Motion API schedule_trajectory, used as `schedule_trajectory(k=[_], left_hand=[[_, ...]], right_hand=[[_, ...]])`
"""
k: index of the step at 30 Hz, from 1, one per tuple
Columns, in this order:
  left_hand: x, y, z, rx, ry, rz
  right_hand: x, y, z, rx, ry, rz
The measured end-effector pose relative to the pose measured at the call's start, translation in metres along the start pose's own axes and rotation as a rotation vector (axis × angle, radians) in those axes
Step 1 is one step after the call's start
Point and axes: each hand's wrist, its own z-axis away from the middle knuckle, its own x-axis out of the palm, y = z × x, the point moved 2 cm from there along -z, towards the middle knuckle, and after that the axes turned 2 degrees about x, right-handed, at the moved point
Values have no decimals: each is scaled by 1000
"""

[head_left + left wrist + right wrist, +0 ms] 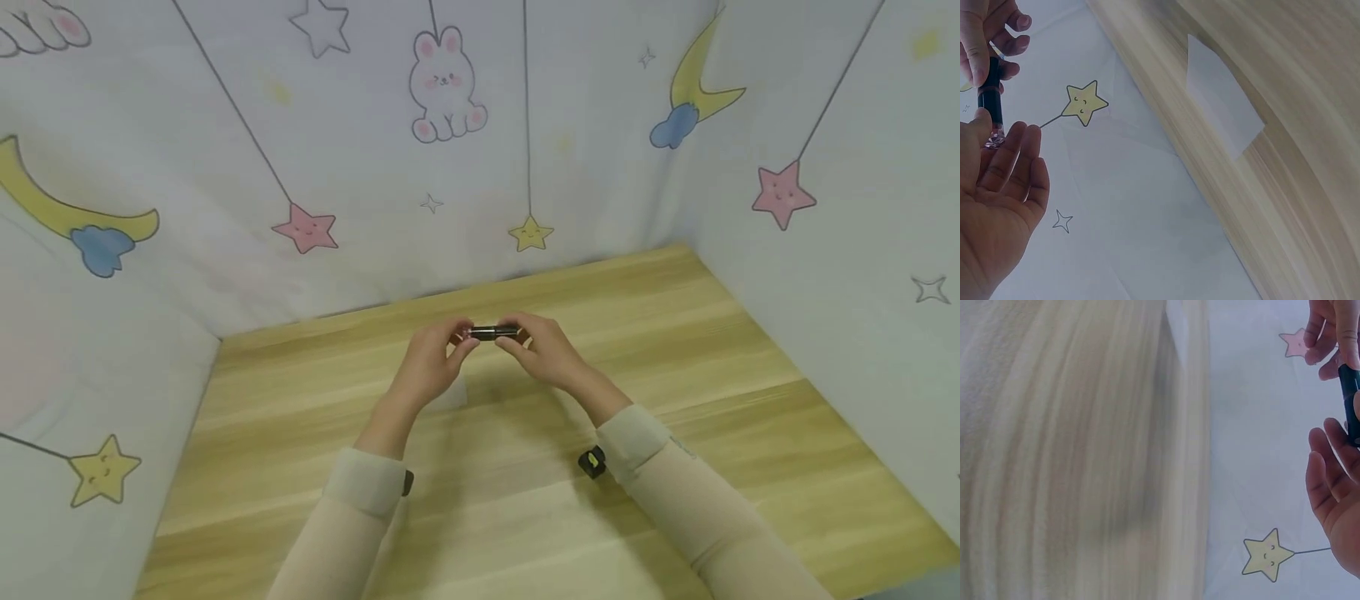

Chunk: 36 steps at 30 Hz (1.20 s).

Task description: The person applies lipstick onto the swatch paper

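Between the two hands, above the table, a slim lipstick tube [486,332] lies level in the head view. It is black with a clear, pinkish faceted end [995,138]. My left hand [431,362] pinches that clear end between thumb and fingers. At the black end [1351,403], my right hand [551,352] grips with thumb and fingertips. The left wrist view has the left hand [999,206] low at the left edge, its other fingers loosely bent. In the right wrist view, the right hand [1342,503] is partly cut off by the frame.
A white sheet of paper [1222,97] rests on the wood-grain table [517,517], partly behind the left hand in the head view. Small dark devices sit beside the left cuff [408,482] and the right cuff [592,462]. White cloth walls [360,150] with printed stars surround the table's back and sides.
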Motion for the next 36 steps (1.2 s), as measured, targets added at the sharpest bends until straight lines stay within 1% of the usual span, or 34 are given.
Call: schedule_trajectory(k=[4, 6, 7, 10, 13, 18, 21, 25, 28, 31, 36], left_hand=[[-6, 2, -1, 58, 29, -8], [-9, 3, -1, 90, 33, -6], [-8, 4, 1, 102, 29, -3], [-8, 7, 4, 119, 26, 2], [-11, 10, 6, 131, 39, 0], [-20, 18, 3, 200, 72, 16], [-24, 22, 1, 246, 82, 20], [-26, 26, 1, 271, 77, 34], [-27, 27, 2, 274, 80, 41], [-28, 27, 3, 278, 85, 37], [-30, 25, 5, 308, 105, 38]], right_hand=[[-2, -7, -3, -19, 34, -39], [-3, -11, -4, -31, 45, -51], [-3, -12, -1, -34, 49, -58], [-3, -15, 3, -41, 49, -77], [-4, -19, 3, -60, 51, -96], [-8, -26, -2, -132, 74, -109], [-11, -32, -6, -170, 71, -119], [-13, -36, -6, -194, 53, -148], [-14, -38, -7, -207, 50, -160], [-14, -39, -6, -225, 57, -160], [-13, -41, -6, -250, 68, -156]])
